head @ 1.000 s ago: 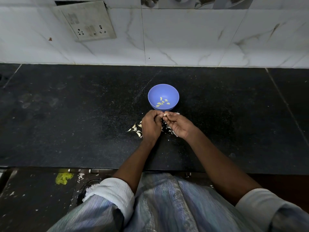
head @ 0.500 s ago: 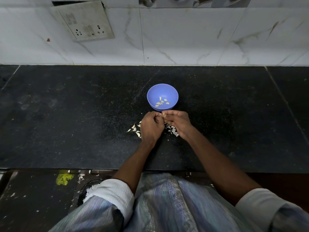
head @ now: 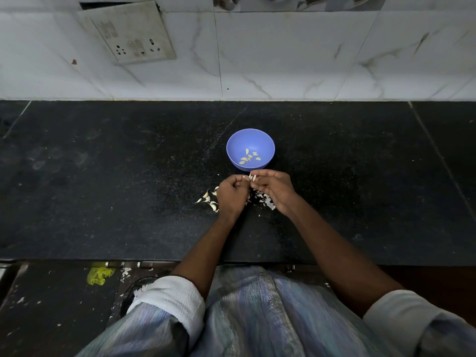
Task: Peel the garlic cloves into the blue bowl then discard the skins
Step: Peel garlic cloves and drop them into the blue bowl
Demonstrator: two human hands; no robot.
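Just short of the blue bowl (head: 250, 140), both hands meet: left hand (head: 231, 193) and right hand (head: 275, 188) pinch one garlic clove (head: 252, 177) between fingertips. Peeled cloves (head: 249, 157) lie beyond in the bowl; loose skins (head: 265, 200) sit beneath the right hand, unpeeled cloves (head: 209, 199) left of it.

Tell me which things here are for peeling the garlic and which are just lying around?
For the job:
blue bowl with peeled cloves
clove pinched by left hand and right hand
unpeeled cloves
skins

Just lying around:
wall socket
yellow scrap below the counter
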